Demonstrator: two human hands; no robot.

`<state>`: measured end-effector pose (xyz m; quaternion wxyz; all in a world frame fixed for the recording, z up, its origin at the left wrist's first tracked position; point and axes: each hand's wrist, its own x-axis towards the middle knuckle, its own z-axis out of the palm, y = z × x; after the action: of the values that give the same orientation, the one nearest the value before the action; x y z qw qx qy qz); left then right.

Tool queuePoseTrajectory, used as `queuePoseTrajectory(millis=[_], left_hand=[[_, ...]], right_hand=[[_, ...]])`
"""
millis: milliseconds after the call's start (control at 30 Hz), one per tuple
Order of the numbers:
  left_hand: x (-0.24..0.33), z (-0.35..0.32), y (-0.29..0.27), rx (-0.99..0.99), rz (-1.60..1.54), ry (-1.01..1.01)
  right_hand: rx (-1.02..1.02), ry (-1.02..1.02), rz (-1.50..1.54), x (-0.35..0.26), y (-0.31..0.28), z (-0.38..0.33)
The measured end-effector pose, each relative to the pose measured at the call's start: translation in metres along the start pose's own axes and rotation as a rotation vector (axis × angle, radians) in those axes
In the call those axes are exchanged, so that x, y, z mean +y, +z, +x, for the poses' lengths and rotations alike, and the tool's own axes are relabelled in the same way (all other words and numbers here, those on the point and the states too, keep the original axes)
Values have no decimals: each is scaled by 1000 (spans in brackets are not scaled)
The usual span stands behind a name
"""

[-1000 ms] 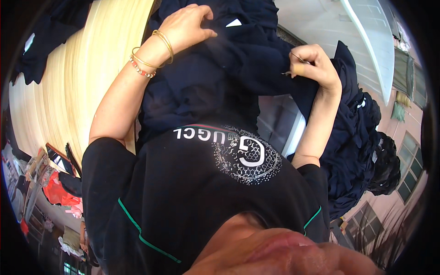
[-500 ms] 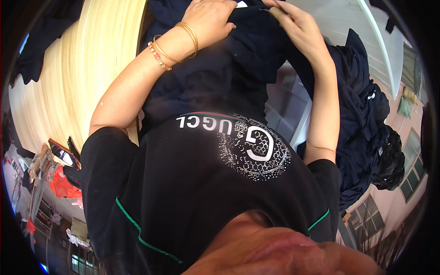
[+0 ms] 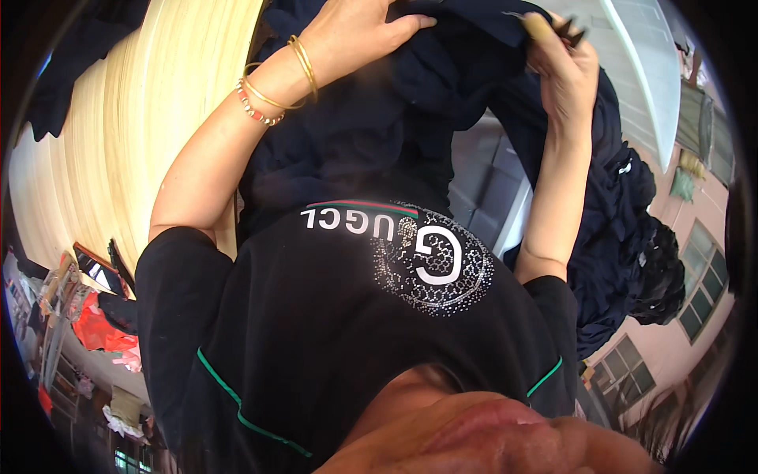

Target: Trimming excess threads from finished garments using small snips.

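Observation:
Dark navy cloth fills the upper middle, bunched and draped down toward my lap. My left hand rests at this cloth, its thumb stretched out to the right over the fabric. The top edge of the picture cuts off its other fingers, so their grip is hidden. At the upper right my right hand is closed around thread snips. Dark pointed ends stick out past the fingers, and a thin silver tip shows on the other side, against the navy cloth. Part of the cloth stretches between my two hands.
A pale wood-grained tabletop curves along the left. At the right stand a white panel and a heap of dark navy clothing. Red bags lie at the lower left. A pale wall with windows is at the far right.
My right hand has moved to the right, away from my left hand, and the snips' dark ends have come into sight. My left hand has shifted slightly, its thumb now stretched out.

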<state>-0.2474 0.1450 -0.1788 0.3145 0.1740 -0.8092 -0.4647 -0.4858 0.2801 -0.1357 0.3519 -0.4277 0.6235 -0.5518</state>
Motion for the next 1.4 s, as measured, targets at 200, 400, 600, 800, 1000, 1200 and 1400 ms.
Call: queuePoseTrajectory(millis=[200,400,600,800,1000,1200,1400], left_hand=[[10,3,-13,66,-48,309],[46,-4,-30,-27,-618,-34],[20,1,-22,45,-962,-357],[7,-3,-16,117,-1110,-479],[11,1,-12,187,-1084,-486],[-9,-7,-8,205,-900,-370],[-8,-9,-11,194,-978,-481]], right_hand=[[99,-210,168,-58,7,-12],[104,-266,198,-67,7,-12],[143,52,100,-24,15,-7],[108,-177,-293,-19,34,-4],[94,-498,-585,-13,46,-13],[42,-694,-713,-25,62,-5],[-11,-656,-736,-31,60,-7]])
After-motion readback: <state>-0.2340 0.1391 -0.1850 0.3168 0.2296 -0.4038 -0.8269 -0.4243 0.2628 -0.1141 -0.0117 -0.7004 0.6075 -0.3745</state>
